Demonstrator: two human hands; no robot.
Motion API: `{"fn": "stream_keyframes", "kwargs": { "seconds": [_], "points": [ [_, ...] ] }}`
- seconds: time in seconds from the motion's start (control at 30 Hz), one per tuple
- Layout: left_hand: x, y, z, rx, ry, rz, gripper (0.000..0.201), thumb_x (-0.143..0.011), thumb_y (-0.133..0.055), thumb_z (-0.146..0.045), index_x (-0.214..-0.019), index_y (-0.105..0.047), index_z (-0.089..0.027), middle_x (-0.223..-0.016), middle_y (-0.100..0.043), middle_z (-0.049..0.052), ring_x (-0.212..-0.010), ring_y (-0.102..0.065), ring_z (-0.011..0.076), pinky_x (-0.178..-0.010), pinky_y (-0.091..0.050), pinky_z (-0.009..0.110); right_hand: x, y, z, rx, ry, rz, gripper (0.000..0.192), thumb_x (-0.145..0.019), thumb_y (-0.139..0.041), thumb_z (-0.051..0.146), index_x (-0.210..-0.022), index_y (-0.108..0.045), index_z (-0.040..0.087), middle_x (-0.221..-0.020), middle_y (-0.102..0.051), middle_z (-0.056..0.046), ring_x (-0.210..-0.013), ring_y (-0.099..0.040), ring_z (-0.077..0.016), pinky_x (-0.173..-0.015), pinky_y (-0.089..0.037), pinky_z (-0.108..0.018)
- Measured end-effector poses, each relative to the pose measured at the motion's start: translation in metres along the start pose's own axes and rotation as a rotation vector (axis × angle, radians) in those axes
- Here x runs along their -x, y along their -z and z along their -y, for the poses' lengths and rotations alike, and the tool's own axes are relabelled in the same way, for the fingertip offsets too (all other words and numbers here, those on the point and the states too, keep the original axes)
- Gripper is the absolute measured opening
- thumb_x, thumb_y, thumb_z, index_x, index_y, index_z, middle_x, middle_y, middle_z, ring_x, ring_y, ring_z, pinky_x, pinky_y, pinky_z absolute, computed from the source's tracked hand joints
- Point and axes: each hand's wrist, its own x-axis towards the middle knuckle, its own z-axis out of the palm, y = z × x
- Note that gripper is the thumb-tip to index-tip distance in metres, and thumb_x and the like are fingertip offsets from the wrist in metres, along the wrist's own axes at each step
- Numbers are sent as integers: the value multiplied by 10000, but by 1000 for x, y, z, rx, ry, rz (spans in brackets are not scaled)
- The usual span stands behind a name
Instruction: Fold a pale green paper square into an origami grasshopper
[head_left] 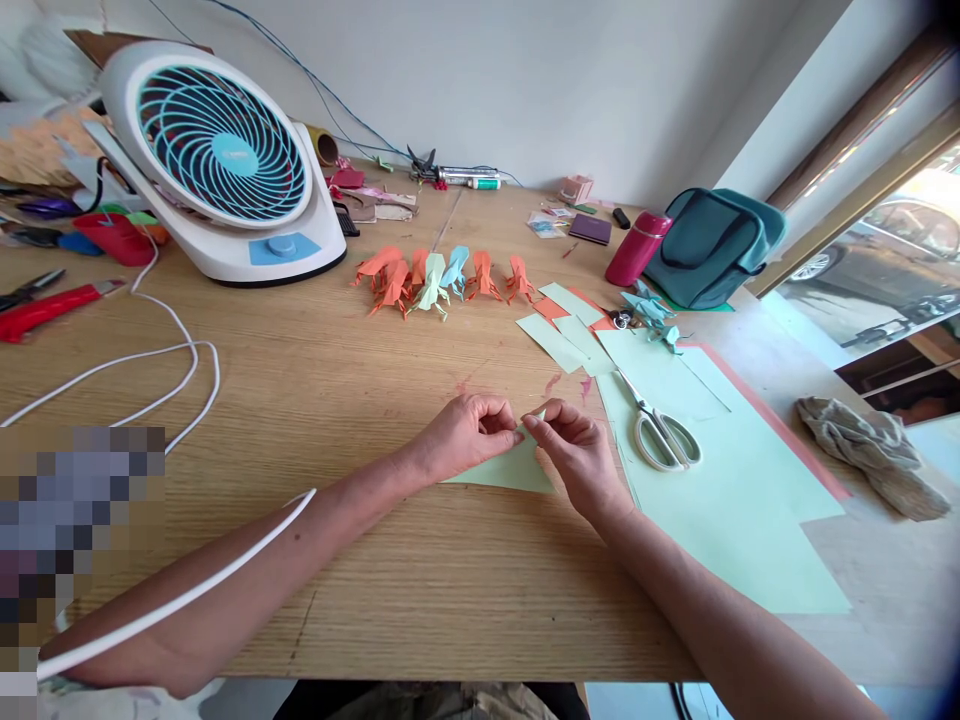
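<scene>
A sheet of pale green paper [510,470] lies on the wooden table below my hands. Its upper corner rises between them, pinched by the fingertips of both. My left hand [476,432] is closed, thumb and forefinger together at the paper's edge. My right hand [574,445] is closed too, holding a small pointed piece of the green paper that looks folded. How the paper continues beneath my fingers is hidden. To the right, white-handled scissors [664,435] rest on large green sheets [735,510].
Several folded paper figures [433,285] stand at mid-table, near cut paper strips [551,340]. A white fan [225,150] is at the back left, its cord [187,340] looping on the table. A pink bottle [637,248] and teal bag [712,245] stand at the back right.
</scene>
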Motion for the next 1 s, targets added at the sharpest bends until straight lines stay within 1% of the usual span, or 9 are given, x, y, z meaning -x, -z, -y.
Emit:
{"fn": "stream_keyframes", "kwargs": {
  "seconds": [0.13, 0.27, 0.37, 0.47, 0.53, 0.6, 0.73, 0.83, 1.0],
  "points": [
    [-1, 1, -4, 25, 18, 33, 236, -761, -660, -303, -625, -519, -171, -610, -468, -59, -578, -406, 81, -550, -324, 219, 0, 3, 6, 66, 20, -45, 331, -777, -784, 448, -635, -625, 195, -606, -479, 35, -610, -389, -103, -571, -334, -249],
    [-2, 5, -5, 44, 34, 60, 243, -742, -674, -304, -615, -516, -171, -594, -452, -65, -561, -382, 78, -541, -306, 223, -4, 10, 4, -34, 13, -95, 263, -835, -723, 466, -768, -744, 213, -650, -543, 14, -657, -454, -116, -636, -391, -257],
    [-1, 6, -4, 65, 68, 67, 249, -733, -686, -312, -614, -520, -169, -595, -462, -62, -572, -393, 82, -551, -310, 227, -7, 15, 2, -86, 3, -149, 268, -845, -707, 481, -812, -747, 218, -736, -608, -9, -684, -488, -120, -663, -426, -262],
    [0, 7, -2, 101, 100, 27, 272, -744, -693, -352, -633, -532, -164, -616, -469, -55, -599, -405, 88, -568, -313, 230, -4, 14, 2, 12, 19, -46, 305, -870, -672, 503, -794, -687, 208, -722, -581, 2, -670, -485, -119, -635, -408, -256],
    [1, 8, -1, 126, 115, -2, 290, -753, -696, -377, -643, -532, -164, -617, -453, -54, -602, -395, 90, -565, -301, 232, 0, 10, 1, 135, 23, 58, 336, -857, -687, 509, -747, -607, 202, -657, -500, 29, -614, -420, -109, -562, -338, -247],
    [1, 9, 0, 133, 115, -13, 291, -759, -694, -379, -647, -531, -165, -618, -445, -53, -605, -390, 91, -566, -296, 234, 3, 6, -1, 239, 19, 113, 381, -812, -739, 496, -699, -525, 202, -620, -409, 51, -578, -334, -98, -520, -257, -249],
    [0, 10, 1, 94, 94, -4, 283, -761, -689, -354, -638, -517, -166, -630, -452, -51, -618, -394, 91, -584, -309, 234, 3, 4, -5, 251, 7, 112, 457, -762, -775, 519, -643, -465, 205, -621, -354, 50, -580, -287, -98, -523, -224, -261],
    [-1, 11, 2, 111, 111, 3, 301, -765, -696, -382, -656, -514, -168, -637, -449, -52, -610, -393, 89, -575, -306, 231, 2, 6, -1, 236, -17, 125, 487, -773, -734, 594, -625, -486, 201, -619, -361, 40, -582, -294, -104, -527, -228, -267],
    [0, 10, 2, 147, 125, 3, 328, -761, -695, -413, -657, -502, -170, -625, -431, -56, -594, -385, 87, -561, -303, 228, 3, 8, 8, 285, 0, 146, 531, -847, -635, 628, -605, -435, 200, -625, -327, 37, -590, -278, -107, -527, -226, -266]
  ]
}}
